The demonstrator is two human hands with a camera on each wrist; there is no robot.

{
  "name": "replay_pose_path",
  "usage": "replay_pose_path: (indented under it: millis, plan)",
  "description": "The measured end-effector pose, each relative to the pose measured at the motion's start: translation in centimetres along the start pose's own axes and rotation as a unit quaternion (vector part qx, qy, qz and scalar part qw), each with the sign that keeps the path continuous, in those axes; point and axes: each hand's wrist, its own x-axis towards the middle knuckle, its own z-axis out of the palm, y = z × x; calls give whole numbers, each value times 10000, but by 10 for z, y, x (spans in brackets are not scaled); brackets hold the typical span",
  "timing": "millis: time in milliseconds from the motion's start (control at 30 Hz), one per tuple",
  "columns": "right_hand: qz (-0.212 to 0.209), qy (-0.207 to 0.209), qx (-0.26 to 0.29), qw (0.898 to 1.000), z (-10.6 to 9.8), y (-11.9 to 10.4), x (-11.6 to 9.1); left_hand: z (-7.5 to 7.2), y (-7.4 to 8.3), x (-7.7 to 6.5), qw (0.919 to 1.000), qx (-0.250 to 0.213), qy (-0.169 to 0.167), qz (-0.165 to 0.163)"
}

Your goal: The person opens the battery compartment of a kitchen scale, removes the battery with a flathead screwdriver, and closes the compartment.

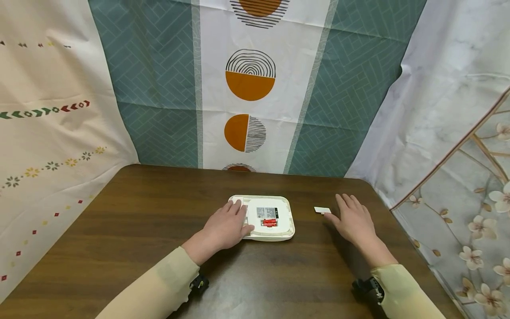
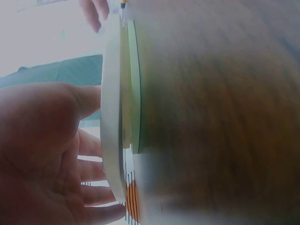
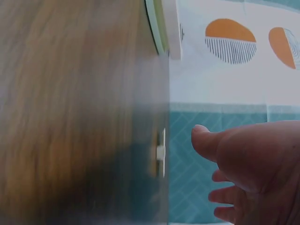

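Note:
A white, rounded, flat device (image 1: 283, 217) lies underside up on the table, with a printed label and red batteries (image 1: 269, 223) showing in its uncovered battery compartment. My left hand (image 1: 225, 226) rests on the device's left end, fingers extended across it and thumb along the near side. In the left wrist view the device's pale side wall (image 2: 111, 108) stands beside the thumb and fingertips. To the right lies a small white battery cover (image 1: 322, 210). My right hand (image 1: 352, 220) hovers just right of this cover, fingers loosely extended, holding nothing; its thumb is nearest the cover.
The dark brown wooden table (image 1: 159, 221) runs back to a patterned cloth (image 1: 163, 88) hanging behind it. More cloth hangs along the left side and a floral one (image 1: 478, 212) along the right. Dark bands show at both sleeve cuffs.

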Motion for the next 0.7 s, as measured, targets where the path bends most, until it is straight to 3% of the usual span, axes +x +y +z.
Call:
replay_pose_path:
  millis: [300,700]
  plan:
    - [-165,150,281,9994,5,-28,12,1,0,0,10000,19,21,-17]
    - [-314,43,443,9985,5,-70,24,0,1,-1,10000,32,35,-6]
